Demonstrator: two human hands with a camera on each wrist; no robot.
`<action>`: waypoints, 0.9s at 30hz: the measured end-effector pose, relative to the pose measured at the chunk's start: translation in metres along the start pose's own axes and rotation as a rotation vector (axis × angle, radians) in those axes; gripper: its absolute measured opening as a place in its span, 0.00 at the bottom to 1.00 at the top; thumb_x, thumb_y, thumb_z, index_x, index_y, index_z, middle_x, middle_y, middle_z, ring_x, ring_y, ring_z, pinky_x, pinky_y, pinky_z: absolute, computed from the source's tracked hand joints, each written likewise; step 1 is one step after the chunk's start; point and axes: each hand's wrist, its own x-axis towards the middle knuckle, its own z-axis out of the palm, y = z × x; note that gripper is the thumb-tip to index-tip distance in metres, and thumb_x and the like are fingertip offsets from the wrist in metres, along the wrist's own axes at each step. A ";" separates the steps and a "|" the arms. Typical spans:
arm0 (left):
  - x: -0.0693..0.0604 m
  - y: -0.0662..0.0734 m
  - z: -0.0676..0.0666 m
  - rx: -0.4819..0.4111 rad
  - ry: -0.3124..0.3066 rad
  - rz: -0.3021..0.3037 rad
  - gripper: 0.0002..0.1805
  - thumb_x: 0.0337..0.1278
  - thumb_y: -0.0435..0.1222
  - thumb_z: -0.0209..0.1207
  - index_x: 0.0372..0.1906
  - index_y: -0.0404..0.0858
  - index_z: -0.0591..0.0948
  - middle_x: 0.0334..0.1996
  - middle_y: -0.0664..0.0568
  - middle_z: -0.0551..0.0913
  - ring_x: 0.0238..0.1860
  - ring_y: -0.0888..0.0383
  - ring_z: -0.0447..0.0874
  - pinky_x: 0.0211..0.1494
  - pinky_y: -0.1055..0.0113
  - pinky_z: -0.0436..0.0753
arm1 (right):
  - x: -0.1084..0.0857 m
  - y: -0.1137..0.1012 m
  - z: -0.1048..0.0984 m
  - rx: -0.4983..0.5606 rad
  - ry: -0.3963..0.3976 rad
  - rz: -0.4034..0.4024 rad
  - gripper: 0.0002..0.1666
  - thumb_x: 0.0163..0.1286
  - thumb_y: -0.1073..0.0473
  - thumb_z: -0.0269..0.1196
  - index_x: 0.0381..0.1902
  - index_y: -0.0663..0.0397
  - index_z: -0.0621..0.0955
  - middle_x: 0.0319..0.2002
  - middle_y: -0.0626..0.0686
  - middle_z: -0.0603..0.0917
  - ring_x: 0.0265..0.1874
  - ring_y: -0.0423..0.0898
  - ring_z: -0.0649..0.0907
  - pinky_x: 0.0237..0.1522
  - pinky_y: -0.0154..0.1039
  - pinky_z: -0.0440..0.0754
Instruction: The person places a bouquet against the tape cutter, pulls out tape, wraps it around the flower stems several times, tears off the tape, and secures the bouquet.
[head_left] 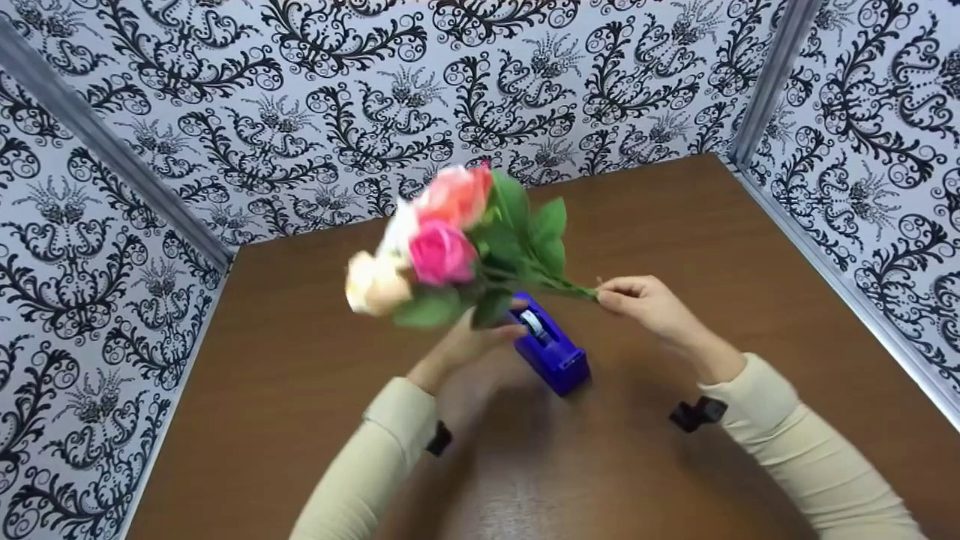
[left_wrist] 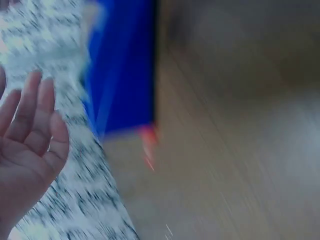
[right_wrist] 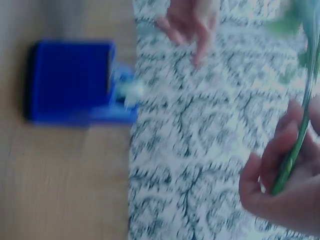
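Note:
A bouquet of artificial flowers (head_left: 442, 251), with pink, coral, white and cream blooms and green leaves, is held above the table. The fingers of my right hand (head_left: 641, 304) pinch the lower end of its green stems (right_wrist: 306, 107). My left hand (head_left: 476, 334) is under the blooms, partly hidden by leaves in the head view. In the left wrist view its fingers (left_wrist: 42, 102) are spread and only loosely bent, with nothing in the palm. Close to the left hand a blue tape dispenser (head_left: 559, 356) with a roll of tape (head_left: 534, 325) stands on the table.
The brown wooden table (head_left: 300, 420) runs back to walls (head_left: 360, 97) covered in black-and-white scroll pattern. Grey metal strips (head_left: 772, 82) line the wall corners. Dark camera mounts (head_left: 697, 412) sit at both wrists. Both wrist views are blurred.

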 end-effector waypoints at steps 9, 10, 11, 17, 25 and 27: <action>0.020 0.057 0.065 -0.271 0.197 -0.154 0.12 0.65 0.35 0.49 0.46 0.32 0.76 0.19 0.54 0.73 0.18 0.62 0.67 0.25 0.70 0.68 | 0.008 0.004 0.043 -0.090 0.167 -0.053 0.14 0.61 0.64 0.62 0.42 0.69 0.80 0.34 0.47 0.84 0.34 0.38 0.80 0.38 0.33 0.76; 0.020 0.057 0.067 -0.288 0.232 -0.177 0.11 0.66 0.37 0.48 0.41 0.33 0.77 0.19 0.54 0.72 0.18 0.62 0.66 0.26 0.70 0.68 | 0.009 0.004 0.045 -0.133 0.169 -0.068 0.14 0.61 0.63 0.63 0.42 0.67 0.81 0.36 0.49 0.84 0.36 0.40 0.81 0.41 0.36 0.77; 0.020 0.056 0.068 -0.299 0.259 -0.198 0.11 0.67 0.38 0.47 0.36 0.34 0.76 0.18 0.54 0.72 0.18 0.62 0.66 0.26 0.70 0.68 | 0.009 0.004 0.046 -0.181 0.172 -0.083 0.14 0.60 0.62 0.63 0.42 0.65 0.81 0.38 0.51 0.84 0.39 0.42 0.81 0.49 0.39 0.74; 0.018 0.049 0.067 -0.257 0.304 -0.228 0.16 0.67 0.39 0.46 0.31 0.31 0.76 0.16 0.57 0.71 0.18 0.64 0.66 0.27 0.72 0.67 | 0.014 0.001 0.048 -0.335 0.164 -0.110 0.12 0.59 0.59 0.64 0.41 0.58 0.83 0.45 0.56 0.83 0.50 0.52 0.78 0.65 0.59 0.38; 0.013 0.047 0.061 -0.245 0.244 -0.218 0.12 0.68 0.37 0.45 0.30 0.36 0.74 0.17 0.56 0.70 0.19 0.63 0.66 0.28 0.72 0.68 | 0.017 0.002 0.053 -0.066 0.116 -0.088 0.10 0.60 0.65 0.62 0.35 0.70 0.81 0.41 0.63 0.82 0.41 0.42 0.80 0.46 0.36 0.77; 0.011 0.051 0.060 -0.222 0.224 -0.212 0.12 0.68 0.36 0.45 0.28 0.36 0.73 0.17 0.55 0.70 0.19 0.63 0.67 0.28 0.72 0.68 | 0.016 0.003 0.055 -0.102 0.143 -0.157 0.08 0.60 0.66 0.62 0.32 0.70 0.82 0.38 0.63 0.82 0.38 0.39 0.80 0.42 0.32 0.77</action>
